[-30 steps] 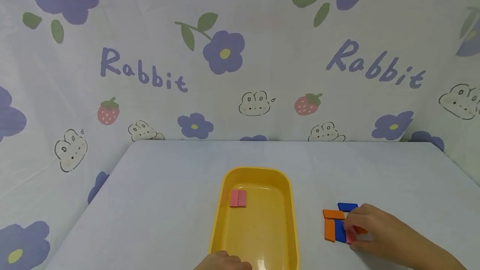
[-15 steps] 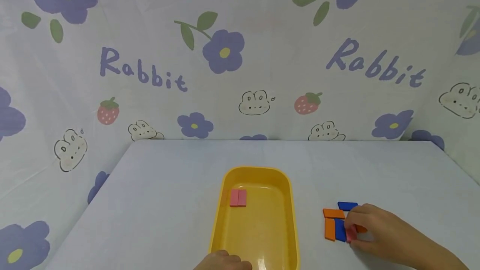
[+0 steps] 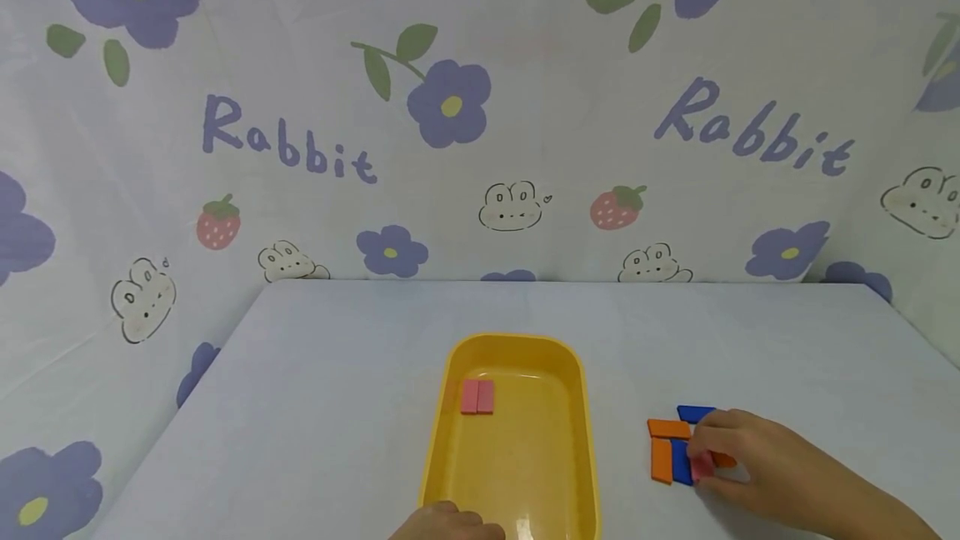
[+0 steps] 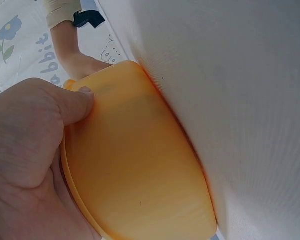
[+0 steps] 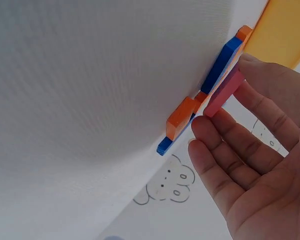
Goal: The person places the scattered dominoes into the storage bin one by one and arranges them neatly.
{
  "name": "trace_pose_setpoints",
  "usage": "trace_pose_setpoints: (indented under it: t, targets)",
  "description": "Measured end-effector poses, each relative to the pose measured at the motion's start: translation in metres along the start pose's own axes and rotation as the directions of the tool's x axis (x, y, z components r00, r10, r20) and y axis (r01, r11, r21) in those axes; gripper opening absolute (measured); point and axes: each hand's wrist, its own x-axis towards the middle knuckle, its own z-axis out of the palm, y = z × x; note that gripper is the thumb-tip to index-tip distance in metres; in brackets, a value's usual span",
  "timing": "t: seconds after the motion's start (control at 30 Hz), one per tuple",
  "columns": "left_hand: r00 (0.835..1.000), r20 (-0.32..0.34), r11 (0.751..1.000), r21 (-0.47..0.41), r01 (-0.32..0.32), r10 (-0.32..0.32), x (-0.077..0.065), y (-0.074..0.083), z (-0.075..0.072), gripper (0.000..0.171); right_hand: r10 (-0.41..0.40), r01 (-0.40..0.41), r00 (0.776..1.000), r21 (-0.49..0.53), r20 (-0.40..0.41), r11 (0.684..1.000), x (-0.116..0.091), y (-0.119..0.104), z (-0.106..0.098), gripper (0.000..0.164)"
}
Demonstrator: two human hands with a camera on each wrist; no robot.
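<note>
At the near end of a yellow tray (image 3: 534, 457), my left hand (image 3: 450, 522) grips the rim; in the left wrist view its thumb (image 4: 79, 106) lies over the edge. My right hand (image 3: 761, 465) pinches a pink tile (image 5: 225, 95) between thumb and index finger, the other fingers loosely bent beside it. This tile is tilted among several flat orange and blue tiles on the table. Left of it lie a blue tile (image 3: 681, 462) and an orange tile (image 3: 662, 461). My fingers partly hide an orange tile (image 3: 723, 460) on the right.
Two pink tiles (image 3: 477, 397) lie side by side in the tray's far left part. Behind the pinched tile are an orange tile (image 3: 669, 428) and a blue tile (image 3: 694, 413). A white cloth with purple flowers and rabbits (image 3: 510, 207) stands behind the table (image 3: 337, 373).
The pink tile in my right hand has tipped up slightly from among its neighbours. My left hand and the tray stay put.
</note>
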Motion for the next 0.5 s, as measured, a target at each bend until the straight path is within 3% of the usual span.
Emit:
trace_pose_setpoints:
  t: [0.13, 0.5]
  targets:
    - [1.000, -0.004, 1.000, -0.002, 0.002, -0.002, 0.000, 0.000, 0.000, 0.017, -0.033, 0.033, 0.999, -0.004, -0.019, 0.999, 0.000, -0.001, -0.002, 0.022]
    - [1.000, -0.028, 1.000, -0.024, 0.003, -0.004, 0.001, 0.000, -0.002, 0.017, -0.021, 0.021, 0.998, 0.002, -0.063, 1.000, 0.009, -0.011, -0.009, 0.016]
